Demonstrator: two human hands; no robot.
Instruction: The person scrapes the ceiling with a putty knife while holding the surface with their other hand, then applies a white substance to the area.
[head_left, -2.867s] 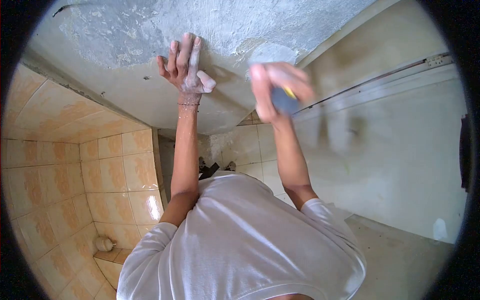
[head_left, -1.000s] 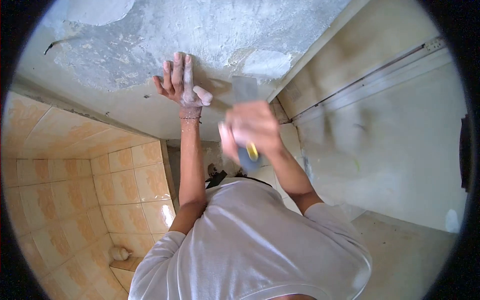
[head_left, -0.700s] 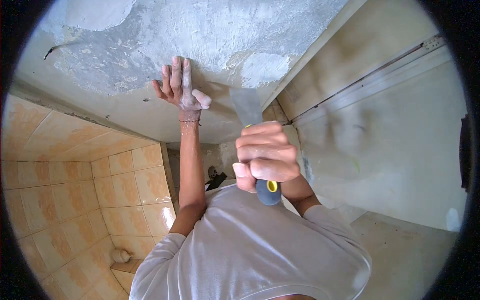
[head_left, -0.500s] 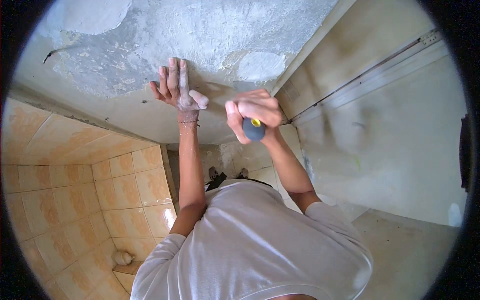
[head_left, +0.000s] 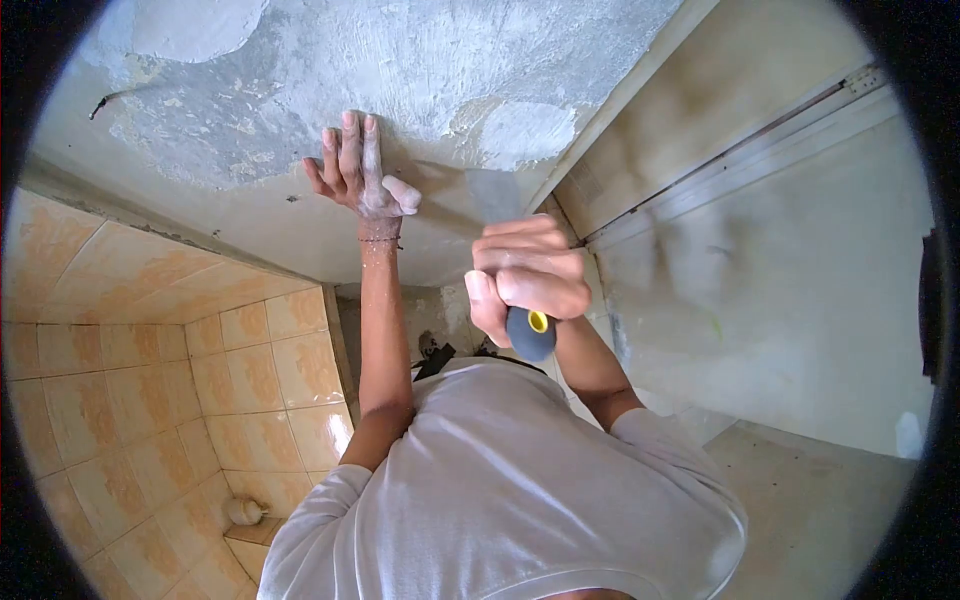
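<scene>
Near rough plaster (head_left: pixel 400 60), the right hand (head_left: pixel 532 268) grips a flat-bladed scraper (head_left: pixel 530 338).

Shirt (head_left: pixel 500 480): plain, whitish, soft creases all down the front | sleeves (head_left: pixel 660 438): short, loose, same pale cloth | bracelet (head_left: pixel 380 240): thin, dark, left wrist | left hand (head_left: pixel 365 190): dusty – specks on the forearm (head_left: pixel 382 310) too | black item (head_left: pixel 435 360) below shirt – hard to make out
</scene>
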